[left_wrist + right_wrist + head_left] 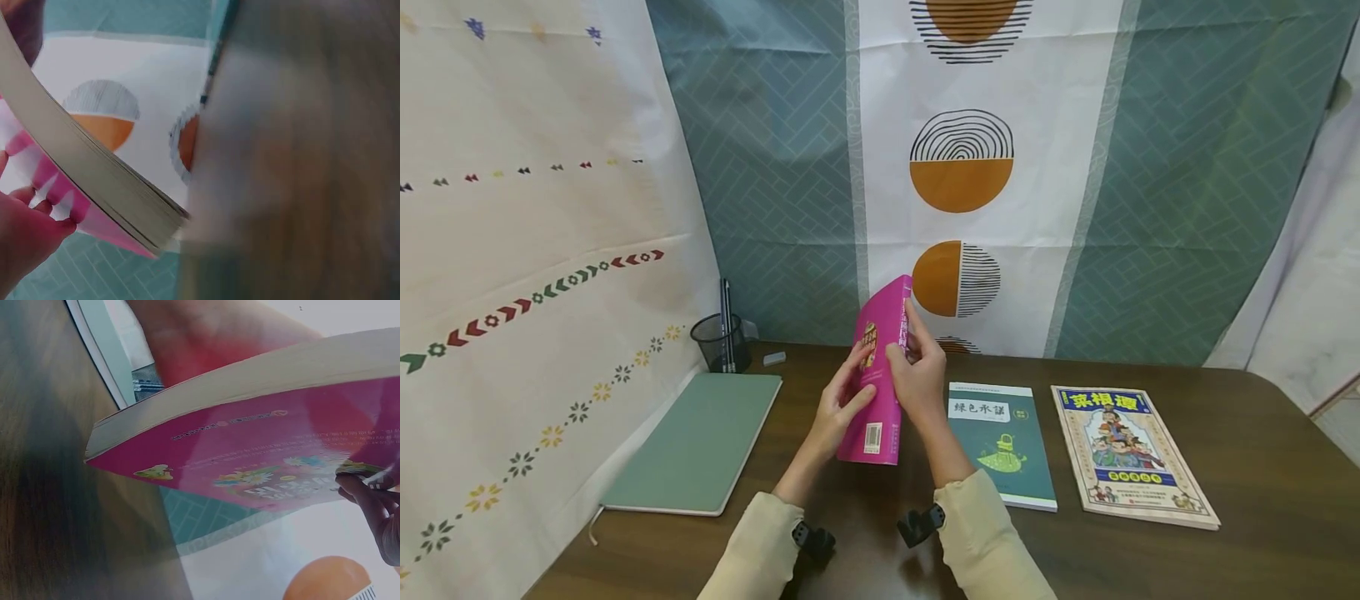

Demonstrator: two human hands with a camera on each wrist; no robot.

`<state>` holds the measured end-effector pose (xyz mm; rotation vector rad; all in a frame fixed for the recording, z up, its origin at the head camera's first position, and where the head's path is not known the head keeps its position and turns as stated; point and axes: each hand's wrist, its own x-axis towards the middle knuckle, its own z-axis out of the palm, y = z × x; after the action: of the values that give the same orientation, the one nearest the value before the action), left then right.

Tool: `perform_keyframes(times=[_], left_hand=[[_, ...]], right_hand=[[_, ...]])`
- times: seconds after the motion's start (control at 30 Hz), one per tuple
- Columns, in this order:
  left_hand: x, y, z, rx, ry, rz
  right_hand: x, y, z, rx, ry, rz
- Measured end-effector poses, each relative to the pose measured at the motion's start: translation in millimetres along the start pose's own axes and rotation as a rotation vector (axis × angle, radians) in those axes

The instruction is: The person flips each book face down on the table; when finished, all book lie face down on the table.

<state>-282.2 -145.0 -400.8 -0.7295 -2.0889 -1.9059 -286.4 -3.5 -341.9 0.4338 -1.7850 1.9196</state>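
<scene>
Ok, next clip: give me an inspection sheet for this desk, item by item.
Surface: dark wooden table, no spills seen.
Job's things: pink book held up off the table, barcode facing the camera.
Clutter: green notebook, teal book, illustrated book, mesh pen cup, eraser.
Grippers: left hand and right hand both grip the pink book.
Cables: nothing seen.
Surroundings: patterned cloth backdrops behind and at left.
</scene>
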Motion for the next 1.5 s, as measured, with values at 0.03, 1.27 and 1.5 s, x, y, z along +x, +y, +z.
perform_keyframes(times=[0.03,1.27,1.5], left_hand=[[-0.1,-2.0,-1.2,0.006,0.013,-0.014],[5.2,-14.7,-25.3,-0.123,0.259,-0.336],[5.1,-13.7,-28.7,-0.080,0.281,-0.298]], right_hand=[[0.0,-0.3,-0.1,0.005,-0.002,0.003],[8.9,12.4,-10.5,0.125,0.016,0.112],[10.1,16.9,-12.3,0.086,0.042,0.117]])
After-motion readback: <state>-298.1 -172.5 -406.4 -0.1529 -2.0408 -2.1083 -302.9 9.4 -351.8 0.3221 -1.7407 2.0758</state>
